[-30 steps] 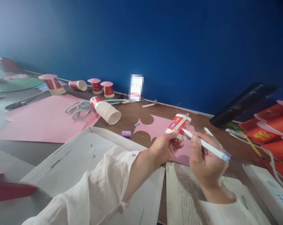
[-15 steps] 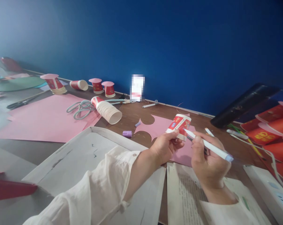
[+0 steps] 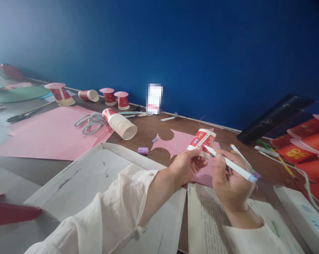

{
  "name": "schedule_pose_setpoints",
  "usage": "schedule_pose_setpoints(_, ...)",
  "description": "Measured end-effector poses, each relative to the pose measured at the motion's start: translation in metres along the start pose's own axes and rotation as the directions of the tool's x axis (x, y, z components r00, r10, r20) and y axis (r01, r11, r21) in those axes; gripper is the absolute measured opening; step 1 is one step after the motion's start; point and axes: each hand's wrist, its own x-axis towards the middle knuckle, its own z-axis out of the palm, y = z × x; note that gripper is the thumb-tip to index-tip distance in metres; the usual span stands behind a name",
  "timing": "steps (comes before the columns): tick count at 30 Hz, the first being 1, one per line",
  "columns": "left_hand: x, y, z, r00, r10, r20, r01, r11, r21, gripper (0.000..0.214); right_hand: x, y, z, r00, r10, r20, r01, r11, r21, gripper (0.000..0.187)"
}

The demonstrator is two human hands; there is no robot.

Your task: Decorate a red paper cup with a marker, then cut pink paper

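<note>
My left hand (image 3: 185, 165) grips a red and white paper cup (image 3: 202, 138), held on its side above the table. My right hand (image 3: 229, 180) is closed around a white marker pen (image 3: 232, 164), and the pen's tip rests against the cup's side. A second white pen (image 3: 241, 155) lies just behind my right hand. Under the cup lies a pink paper sheet (image 3: 175, 141) with rounded cut-outs. Both of my sleeves are off-white.
A stack of paper cups (image 3: 119, 124) lies on its side by a coiled cord (image 3: 89, 122). Upturned cups with pink discs (image 3: 114, 97) stand by the blue wall. Scissors (image 3: 22, 114), a large pink sheet (image 3: 48, 132), a purple cap (image 3: 142, 150), red items (image 3: 304, 141) and a power strip (image 3: 302, 211) lie around.
The pen tip has shifted a little along the cup's side and back. The left hand and the cup have stayed in place.
</note>
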Motion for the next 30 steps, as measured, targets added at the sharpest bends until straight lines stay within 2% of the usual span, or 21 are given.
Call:
schedule_pose_setpoints(8, -0.001, 0.0019, 0.0012, 1.0, -0.014, -0.013, 0.014, 1.0, -0.014, 0.009, -0.0004, 0.0005, -0.0001, 1.0, -0.023, -0.011, 0.023, 1.0, -0.016, 0.016)
schedule_pose_setpoints(16, -0.0006, 0.0022, 0.0006, 1.0, -0.011, -0.01, 0.011, 1.0, -0.003, 0.009, -0.0007, 0.0016, -0.0014, 1.0, 0.013, -0.003, -0.013, 0.999, -0.038, 0.017)
schedule_pose_setpoints(22, -0.0022, 0.0022, 0.003, 1.0, 0.0, -0.003, 0.0, 1.0, -0.025, 0.011, -0.0031, 0.0051, -0.0035, 0.995, 0.097, -0.04, -0.099, 0.993, -0.059, 0.019)
schedule_pose_setpoints(30, -0.0055, 0.0029, 0.0045, 1.0, -0.001, -0.016, 0.001, 1.0, 0.0, 0.01, -0.0039, 0.0053, -0.0033, 0.992, 0.115, -0.042, -0.117, 0.991, -0.06, 0.019)
